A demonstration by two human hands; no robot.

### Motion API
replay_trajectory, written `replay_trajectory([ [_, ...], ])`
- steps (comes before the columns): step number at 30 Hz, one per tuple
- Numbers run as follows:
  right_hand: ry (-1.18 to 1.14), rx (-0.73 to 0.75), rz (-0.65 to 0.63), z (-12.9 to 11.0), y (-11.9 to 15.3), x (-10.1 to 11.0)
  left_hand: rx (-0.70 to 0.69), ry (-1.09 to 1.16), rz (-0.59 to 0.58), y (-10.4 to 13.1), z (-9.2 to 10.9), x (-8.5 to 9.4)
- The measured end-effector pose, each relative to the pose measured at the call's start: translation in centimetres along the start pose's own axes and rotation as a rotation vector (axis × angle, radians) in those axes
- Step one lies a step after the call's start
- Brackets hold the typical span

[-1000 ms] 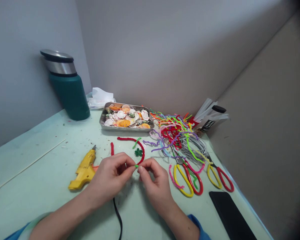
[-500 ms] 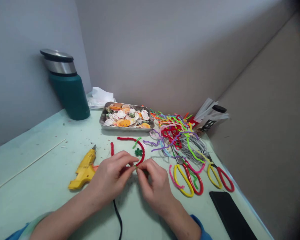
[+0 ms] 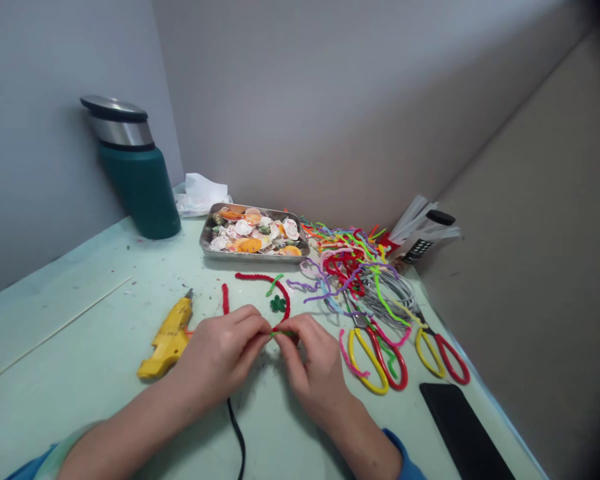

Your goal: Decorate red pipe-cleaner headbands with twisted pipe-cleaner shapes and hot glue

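Between the fingertips of my left hand (image 3: 233, 343) and my right hand (image 3: 307, 353) is a short green pipe cleaner (image 3: 275, 334). Both hands pinch it, nearly touching each other; most of it is hidden by the fingers. Just beyond them a curved red pipe cleaner (image 3: 287, 300) lies on the table, its near end passing behind my hands. Inside its curve sit a dark green pipe-cleaner flower (image 3: 278, 304) and a small light green piece (image 3: 274, 285). A short red piece (image 3: 225, 299) shows beyond my left hand.
A yellow glue gun (image 3: 167, 340) lies left of my hands, its black cord running nearer. Behind are a metal tray (image 3: 255, 259) of shells and a teal bottle (image 3: 140, 190). To the right are tangled pipe cleaners (image 3: 347, 267), two scissors (image 3: 369, 357) and a black phone-like slab (image 3: 463, 427).
My fingertips have shifted slightly on the green pipe cleaner, and more of it shows between them. The things on the table lie as before.
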State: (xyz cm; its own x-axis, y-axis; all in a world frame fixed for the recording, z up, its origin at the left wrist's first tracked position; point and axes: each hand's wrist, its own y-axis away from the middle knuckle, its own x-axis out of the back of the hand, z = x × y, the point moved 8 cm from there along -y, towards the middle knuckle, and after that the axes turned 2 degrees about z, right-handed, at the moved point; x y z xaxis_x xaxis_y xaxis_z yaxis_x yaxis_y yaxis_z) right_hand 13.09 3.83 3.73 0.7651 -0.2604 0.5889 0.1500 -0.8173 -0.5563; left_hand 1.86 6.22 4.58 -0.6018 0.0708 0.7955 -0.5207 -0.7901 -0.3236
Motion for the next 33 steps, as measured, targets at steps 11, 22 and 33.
replay_trajectory([
  [11,-0.271,-0.178,0.052,0.1,0.6,-0.3,0.343,0.559,0.042,-0.2,-1.5,-0.1],
  [22,-0.187,-0.151,-0.017,0.6,0.0,-0.4,0.33,0.488,0.016,-0.2,-2.2,-0.3],
  [33,0.274,0.159,-0.081,-1.3,-0.2,-0.4,-0.104,-0.144,0.09,0.2,0.5,0.3],
])
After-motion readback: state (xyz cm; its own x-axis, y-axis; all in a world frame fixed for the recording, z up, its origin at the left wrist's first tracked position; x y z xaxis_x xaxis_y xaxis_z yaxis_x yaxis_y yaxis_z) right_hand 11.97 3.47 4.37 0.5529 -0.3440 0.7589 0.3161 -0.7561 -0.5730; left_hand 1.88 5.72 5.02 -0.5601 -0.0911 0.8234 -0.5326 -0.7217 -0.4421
